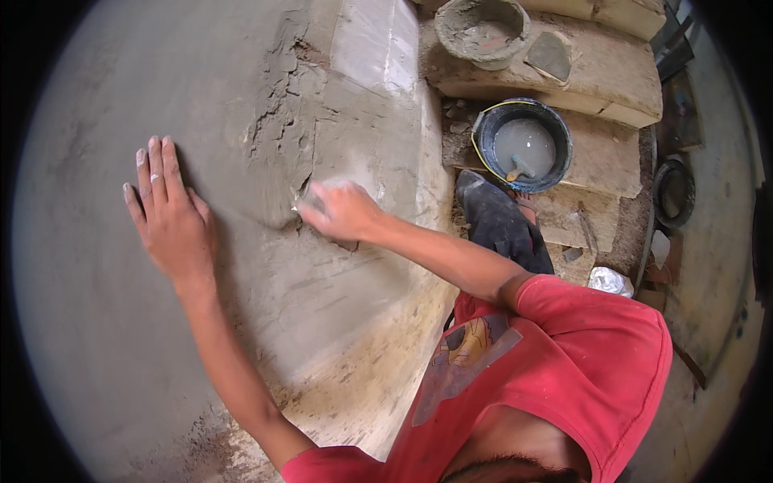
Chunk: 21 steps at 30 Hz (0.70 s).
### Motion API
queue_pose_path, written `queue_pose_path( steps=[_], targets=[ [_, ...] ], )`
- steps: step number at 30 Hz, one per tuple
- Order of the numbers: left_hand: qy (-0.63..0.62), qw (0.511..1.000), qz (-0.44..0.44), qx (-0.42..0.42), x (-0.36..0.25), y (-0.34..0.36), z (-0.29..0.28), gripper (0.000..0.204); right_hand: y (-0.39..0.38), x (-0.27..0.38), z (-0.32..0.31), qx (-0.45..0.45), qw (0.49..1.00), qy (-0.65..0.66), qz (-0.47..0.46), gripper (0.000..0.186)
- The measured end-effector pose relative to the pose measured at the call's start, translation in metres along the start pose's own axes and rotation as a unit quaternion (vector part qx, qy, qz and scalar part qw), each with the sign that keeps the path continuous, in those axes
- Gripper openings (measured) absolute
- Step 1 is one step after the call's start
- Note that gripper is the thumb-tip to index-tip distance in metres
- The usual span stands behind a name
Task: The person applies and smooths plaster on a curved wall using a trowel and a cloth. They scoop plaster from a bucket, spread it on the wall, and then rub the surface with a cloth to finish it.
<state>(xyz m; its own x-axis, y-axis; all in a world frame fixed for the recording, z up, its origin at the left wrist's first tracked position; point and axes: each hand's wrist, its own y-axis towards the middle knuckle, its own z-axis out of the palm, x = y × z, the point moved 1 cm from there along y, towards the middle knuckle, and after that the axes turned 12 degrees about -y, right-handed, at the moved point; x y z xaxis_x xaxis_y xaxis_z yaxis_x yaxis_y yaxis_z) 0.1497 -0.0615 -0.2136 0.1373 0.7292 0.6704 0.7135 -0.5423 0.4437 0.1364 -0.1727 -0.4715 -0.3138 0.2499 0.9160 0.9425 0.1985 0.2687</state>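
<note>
- The wall (97, 322), grey and smoothly plastered, is being shown across the whole left part of the view.
- The left hand (167, 211) is being pressed flat against the wall, fingers stretched upward and held together; nothing is being gripped by it.
- Pale plaster dust is being carried on the fingertips (142, 156) of that hand.
- A patch of rough, cracked plaster (278, 88) is being seen above and between the two hands, with fresh ridges running down toward the right hand.
- The right hand (342, 211) is being held against the wet plaster, fingers curled; it is blurred, and whether a small tool is being clasped under it cannot be told.
- A lighter block (366, 40) is being left bare at the top edge of the plaster.
- A red shirt (580, 354) is being worn by the person, filling the lower right.
- A grey basin (483, 30) caked with mortar is being kept on a stone slab (612, 72) at the top.
- A black bucket (522, 145) of grey water is being kept just below the basin, with a trowel (519, 171) standing in it.
- A white bag (609, 280) is lying near the slab, and a dark ring (675, 193) is lying on the ground at far right.
</note>
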Motion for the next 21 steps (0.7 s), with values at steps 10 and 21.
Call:
queue_pose_path(
  steps=[10, 21],
  targets=[
    [0.0, 0.999, 0.005, -0.038, -0.008, 0.001, -0.013, 0.062, 0.029, 0.007, -0.014, -0.098, 0.984, 0.095, 0.112, 0.061],
    [-0.036, 0.999, -0.01, -0.027, -0.01, 0.006, -0.011, 0.07, 0.02, -0.008, -0.025, -0.185, 0.982, 0.021, 0.006, 0.05]
  ],
)
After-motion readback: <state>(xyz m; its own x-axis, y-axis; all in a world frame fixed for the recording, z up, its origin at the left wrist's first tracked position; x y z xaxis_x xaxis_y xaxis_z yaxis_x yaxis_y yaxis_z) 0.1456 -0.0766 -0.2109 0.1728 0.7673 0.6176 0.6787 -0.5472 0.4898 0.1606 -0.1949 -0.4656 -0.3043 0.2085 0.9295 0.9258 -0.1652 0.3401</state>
